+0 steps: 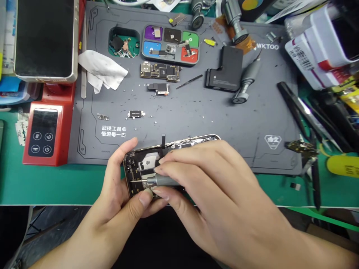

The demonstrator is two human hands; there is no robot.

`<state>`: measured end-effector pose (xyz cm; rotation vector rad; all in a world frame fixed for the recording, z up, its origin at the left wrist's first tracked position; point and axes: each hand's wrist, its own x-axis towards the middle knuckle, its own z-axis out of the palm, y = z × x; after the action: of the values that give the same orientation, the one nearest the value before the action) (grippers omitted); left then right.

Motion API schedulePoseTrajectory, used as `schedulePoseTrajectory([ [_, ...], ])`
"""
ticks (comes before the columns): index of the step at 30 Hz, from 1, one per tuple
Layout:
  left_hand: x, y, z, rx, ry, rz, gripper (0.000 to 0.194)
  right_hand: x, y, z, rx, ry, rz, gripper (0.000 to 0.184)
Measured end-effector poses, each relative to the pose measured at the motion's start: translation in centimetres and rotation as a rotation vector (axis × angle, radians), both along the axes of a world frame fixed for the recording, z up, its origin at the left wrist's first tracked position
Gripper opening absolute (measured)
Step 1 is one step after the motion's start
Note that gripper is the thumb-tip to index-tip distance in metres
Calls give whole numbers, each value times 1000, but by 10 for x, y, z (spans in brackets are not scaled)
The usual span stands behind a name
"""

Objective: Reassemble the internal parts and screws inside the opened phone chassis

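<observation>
An opened phone housing (149,160) is held tilted at the front edge of the grey mat, its inside facing up. My left hand (123,198) is closed around its left end, thumb along the near rim and fingers underneath and at the far side. Between the thumb and fingers of my right hand (207,183) is a grey-handled screwdriver (162,181), lying almost flat over the housing. Its thin shaft points left, with the tip at the inner left end of the frame. My right hand covers much of the housing's right part.
On the grey mat (185,112) lie a logic board (160,71), a small module (135,114), scattered screws and a black battery (226,71). Another screwdriver (248,78) rests against the battery. A coloured parts tray (171,59), white wipe (103,71) and red device (63,127) stand beyond.
</observation>
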<state>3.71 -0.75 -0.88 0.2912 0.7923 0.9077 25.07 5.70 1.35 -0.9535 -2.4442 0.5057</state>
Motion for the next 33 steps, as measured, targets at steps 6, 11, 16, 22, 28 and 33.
schedulePoseTrajectory([
  [6, -2, 0, 3, -5, 29, -25, 69, -1, 0, 0, -15, 3, 13, 22],
  [11, 0, 2, 0, 6, 11, -27, 68, 1, 0, -2, -27, -4, 24, 18],
  [16, -1, 1, -2, 9, 8, -28, 68, -2, 1, 1, -5, -9, 6, 19],
  [22, -1, -2, 0, 14, -13, -6, 68, -4, 1, 0, 6, -35, 16, 15],
  [28, 0, -1, -1, -4, 20, -26, 67, -4, 0, 3, 26, -46, -6, 16],
  [33, 0, -1, 0, -14, 0, -11, 68, -4, 2, 0, 37, -42, -6, 18],
])
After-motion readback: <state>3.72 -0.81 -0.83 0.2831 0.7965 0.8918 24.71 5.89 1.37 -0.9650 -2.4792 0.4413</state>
